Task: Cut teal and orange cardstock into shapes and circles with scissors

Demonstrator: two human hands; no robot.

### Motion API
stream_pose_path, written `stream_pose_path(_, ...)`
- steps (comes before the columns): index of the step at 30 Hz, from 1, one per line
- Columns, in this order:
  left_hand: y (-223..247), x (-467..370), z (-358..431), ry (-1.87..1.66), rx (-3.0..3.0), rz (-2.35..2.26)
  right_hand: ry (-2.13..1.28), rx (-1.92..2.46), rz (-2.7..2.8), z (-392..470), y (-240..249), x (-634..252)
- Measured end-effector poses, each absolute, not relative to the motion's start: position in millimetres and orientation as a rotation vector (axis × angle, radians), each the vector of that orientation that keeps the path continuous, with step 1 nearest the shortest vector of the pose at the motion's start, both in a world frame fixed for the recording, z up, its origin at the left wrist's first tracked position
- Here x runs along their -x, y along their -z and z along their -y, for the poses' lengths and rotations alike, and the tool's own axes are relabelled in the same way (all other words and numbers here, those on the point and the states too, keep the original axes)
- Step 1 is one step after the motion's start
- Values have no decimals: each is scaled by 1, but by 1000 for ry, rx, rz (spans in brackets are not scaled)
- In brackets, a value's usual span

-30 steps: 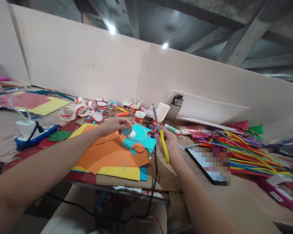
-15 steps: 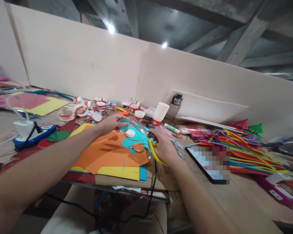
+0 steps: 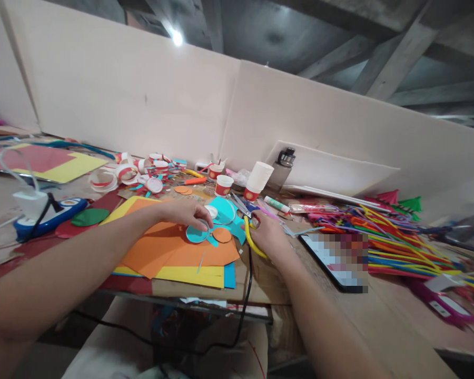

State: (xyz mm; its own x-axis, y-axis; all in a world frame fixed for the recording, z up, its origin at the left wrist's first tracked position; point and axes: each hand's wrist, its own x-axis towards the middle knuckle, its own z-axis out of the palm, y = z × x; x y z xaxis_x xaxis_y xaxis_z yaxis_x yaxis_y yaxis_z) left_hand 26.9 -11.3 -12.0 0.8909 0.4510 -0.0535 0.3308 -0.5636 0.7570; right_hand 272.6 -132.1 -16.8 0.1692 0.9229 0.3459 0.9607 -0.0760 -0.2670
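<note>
A blue paper circle [image 3: 196, 235] with a pale rim lies over the orange paper sheets [image 3: 154, 260]. My left hand [image 3: 185, 212] is above it, its thumb over the circle's upper edge and its fingers bent but apart. Scissors [image 3: 243, 206] with yellow handles are in my right hand [image 3: 265, 231], blades pointing away to the upper left. Between the hands are a cut blue sheet [image 3: 237, 228], a small white disc [image 3: 211, 211] partly behind my left fingers, and an orange paper circle [image 3: 222, 235].
Behind stand a paper cup [image 3: 224, 185], a cup stack [image 3: 258, 178] and a bottle [image 3: 281, 171]. Cut cup pieces [image 3: 126, 173] lie back left, a power strip [image 3: 51, 216] far left. A phone [image 3: 332, 263] and many pipe cleaners [image 3: 395, 247] are on the right.
My left hand has brought the blue circle down and nearer, onto the orange paper. The scissors have drawn back to the right, away from the circle.
</note>
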Motion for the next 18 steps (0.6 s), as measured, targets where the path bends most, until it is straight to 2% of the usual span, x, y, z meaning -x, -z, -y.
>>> stream_pose_path(8,4,-53,14,-592,-2424,-653,36,1750,1678,131,13,-269)
stream_pose_path(11,-1,-78,16,-561,-2542,-727,48,1724,1607,131,11,-269)
stream_pose_path(16,8,-120,21,-287,-2597,-1010,68,1681,1569,131,9,-270)
stream_pose_path(18,14,-131,22,-322,-2572,-1102,84,1655,1593,131,10,-270)
